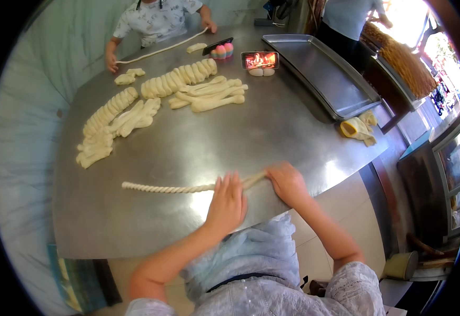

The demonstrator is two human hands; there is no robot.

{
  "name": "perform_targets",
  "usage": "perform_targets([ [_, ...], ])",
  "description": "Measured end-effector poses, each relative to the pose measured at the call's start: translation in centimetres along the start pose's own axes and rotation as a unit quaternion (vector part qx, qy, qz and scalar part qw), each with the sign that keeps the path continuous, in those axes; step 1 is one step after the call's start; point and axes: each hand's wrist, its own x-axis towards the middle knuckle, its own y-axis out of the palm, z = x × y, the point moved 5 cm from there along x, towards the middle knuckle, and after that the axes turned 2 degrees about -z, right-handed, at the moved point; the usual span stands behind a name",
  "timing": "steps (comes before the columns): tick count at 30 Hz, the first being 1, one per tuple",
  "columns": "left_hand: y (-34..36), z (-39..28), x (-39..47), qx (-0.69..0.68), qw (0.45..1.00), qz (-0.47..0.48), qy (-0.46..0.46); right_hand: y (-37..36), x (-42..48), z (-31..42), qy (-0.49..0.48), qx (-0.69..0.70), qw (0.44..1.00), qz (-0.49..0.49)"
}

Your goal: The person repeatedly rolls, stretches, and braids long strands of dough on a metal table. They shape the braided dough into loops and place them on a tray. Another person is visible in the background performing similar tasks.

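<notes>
A twisted dough rope (174, 189) lies across the metal table in front of me, its tight spiral running out to the left. My left hand (227, 203) rests flat over the rope with fingers stretched out, hiding part of it. To the right of that hand the strands (254, 179) look more loosely wound. My right hand (288, 182) pinches the rope's right end near the table's front edge; the very tip is hidden by the fingers.
Rows of dough pieces (178, 81) and loose dough strips (214, 94) lie beyond my hands. Further back are a lit phone (260, 60) on a stand, a metal tray (320, 75) and a work glove (358, 128). Across the table (277, 134), a person's hands (210, 26) stretch a dough strand.
</notes>
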Motion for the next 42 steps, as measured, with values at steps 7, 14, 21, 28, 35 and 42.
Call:
perform_targets([
  [7, 0.9, 3.5, 6.2, 0.091, 0.990, 0.078, 0.081, 1.4, 2.4, 0.4, -0.127, -0.169, 0.967, -0.142],
  [14, 0.7, -0.5, 0.4, 0.030, 0.997, 0.069, 0.010, 0.5, -1.1, 0.2, -0.028, -0.023, 0.999, 0.006],
  [21, 1.7, 2.3, 6.3, 0.075, 0.989, 0.096, 0.082, 0.5, 1.3, 0.5, -0.136, -0.135, 0.967, -0.169],
  [28, 0.9, -1.7, 2.3, -0.014, 0.999, 0.035, 0.012, -0.1, -1.6, 0.0, -0.022, -0.016, 0.999, -0.042],
  [35, 1.7, 1.6, 6.6, 0.051, 0.989, 0.100, 0.091, 0.9, 0.8, 0.2, -0.153, -0.127, 0.968, -0.153],
  [42, 1.3, -2.4, 2.7, 0.022, 0.996, 0.087, 0.020, -0.4, -1.3, 0.9, -0.050, -0.038, 0.993, -0.100],
])
